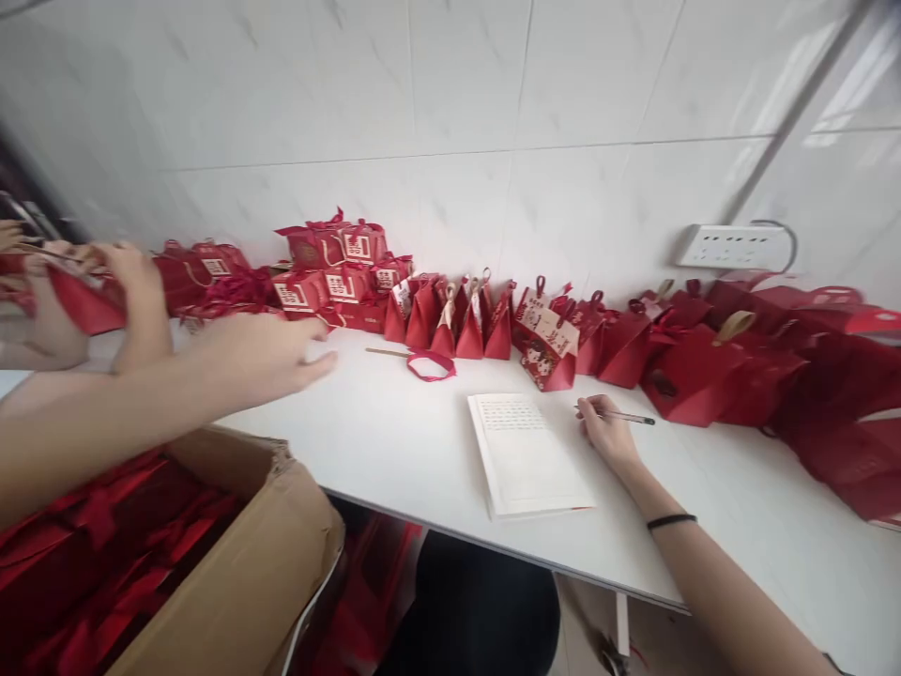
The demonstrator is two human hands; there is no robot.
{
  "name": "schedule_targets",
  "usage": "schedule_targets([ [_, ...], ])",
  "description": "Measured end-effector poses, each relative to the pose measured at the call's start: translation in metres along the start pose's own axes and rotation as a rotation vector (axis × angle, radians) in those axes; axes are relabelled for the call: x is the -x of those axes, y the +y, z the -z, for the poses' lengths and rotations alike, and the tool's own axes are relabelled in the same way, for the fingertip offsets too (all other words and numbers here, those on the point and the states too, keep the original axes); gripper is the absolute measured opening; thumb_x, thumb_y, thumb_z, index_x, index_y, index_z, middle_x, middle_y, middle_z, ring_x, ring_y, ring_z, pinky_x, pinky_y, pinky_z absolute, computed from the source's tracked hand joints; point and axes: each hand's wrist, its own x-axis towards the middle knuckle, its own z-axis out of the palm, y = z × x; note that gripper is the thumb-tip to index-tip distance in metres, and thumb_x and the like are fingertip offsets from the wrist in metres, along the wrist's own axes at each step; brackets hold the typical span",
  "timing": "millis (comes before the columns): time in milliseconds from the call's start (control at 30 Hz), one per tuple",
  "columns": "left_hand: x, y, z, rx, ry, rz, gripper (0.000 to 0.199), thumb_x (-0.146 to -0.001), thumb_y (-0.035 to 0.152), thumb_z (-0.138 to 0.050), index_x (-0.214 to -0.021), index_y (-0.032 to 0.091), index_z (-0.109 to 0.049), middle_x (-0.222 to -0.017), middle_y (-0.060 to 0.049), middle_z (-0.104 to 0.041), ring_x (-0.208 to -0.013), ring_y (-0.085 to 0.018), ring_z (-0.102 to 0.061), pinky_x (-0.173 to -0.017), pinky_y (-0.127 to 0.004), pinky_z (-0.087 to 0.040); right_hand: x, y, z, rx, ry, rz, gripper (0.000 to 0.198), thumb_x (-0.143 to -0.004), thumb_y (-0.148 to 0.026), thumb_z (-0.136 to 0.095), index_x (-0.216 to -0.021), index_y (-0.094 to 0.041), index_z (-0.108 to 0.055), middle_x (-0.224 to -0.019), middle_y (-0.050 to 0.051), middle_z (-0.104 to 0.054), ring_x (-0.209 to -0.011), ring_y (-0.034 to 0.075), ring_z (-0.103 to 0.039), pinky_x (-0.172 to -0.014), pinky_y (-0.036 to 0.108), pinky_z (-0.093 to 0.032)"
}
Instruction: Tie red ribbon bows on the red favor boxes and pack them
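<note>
My right hand is closed around a pen and rests on the white table, just right of a notebook. Lines of handwriting fill the top of the notebook's page, and the lower part is blank. Slightly blurred, my left hand reaches in from the left with thumb and fingers apart. Nothing shows in it. Behind its fingertips stand stacked red gift boxes. A red ribbon loop with a thin stick-like piece lies on the table between the left hand and the notebook.
Red triangular gift bags line the wall, with larger red bags at the right. An open cardboard box of red items stands front left. A co-worker's hand handles a red box at far left. A power strip is on the wall.
</note>
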Motion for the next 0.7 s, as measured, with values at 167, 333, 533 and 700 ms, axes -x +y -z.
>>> schedule_targets([
  [167, -0.047, 0.142, -0.044, -0.008, 0.014, -0.601, 0.033, -0.085, 0.033, -0.041, -0.097, 0.012, -0.063, -0.083, -0.014, -0.067, -0.082, -0.031, -0.065, -0.068, -0.039, -0.047, -0.006, 0.013, -0.003, -0.059, -0.042, 0.055, 0.047, -0.066, -0.068, -0.048, -0.070, -0.022, -0.040, -0.046, -0.004, -0.047, -0.033, 0.011, -0.037, -0.034, 0.023, -0.027],
  [333, -0.058, 0.242, -0.120, 0.320, 0.013, -0.861, 0.024, -0.081, 0.016, -0.042, -0.088, 0.015, -0.065, -0.090, -0.011, -0.068, -0.087, -0.026, -0.064, -0.076, -0.036, -0.048, -0.011, 0.016, -0.005, -0.086, -0.053, 0.067, 0.051, -0.066, -0.072, -0.047, -0.071, -0.022, -0.039, -0.049, -0.004, -0.047, -0.033, 0.009, -0.036, -0.032, 0.021, -0.026],
  [533, -0.061, 0.253, -0.177, 0.588, 0.018, -0.823, 0.025, -0.087, 0.020, -0.040, -0.098, 0.017, -0.062, -0.103, -0.007, -0.064, -0.102, -0.019, -0.056, -0.091, -0.033, -0.044, -0.018, 0.018, -0.006, -0.079, -0.067, 0.060, 0.046, -0.070, -0.067, -0.049, -0.070, -0.021, -0.041, -0.049, -0.005, -0.046, -0.034, 0.009, -0.034, -0.031, 0.020, -0.024],
  [700, -0.083, 0.226, -0.191, 0.826, -0.138, -0.768, 0.029, -0.080, 0.039, -0.053, -0.100, 0.019, -0.061, -0.104, -0.006, -0.062, -0.100, -0.022, -0.055, -0.091, -0.037, -0.044, -0.021, 0.018, -0.006, -0.081, -0.076, 0.033, 0.042, -0.074, -0.062, -0.050, -0.069, -0.021, -0.041, -0.051, -0.005, -0.046, -0.035, 0.008, -0.034, -0.032, 0.019, -0.023],
])
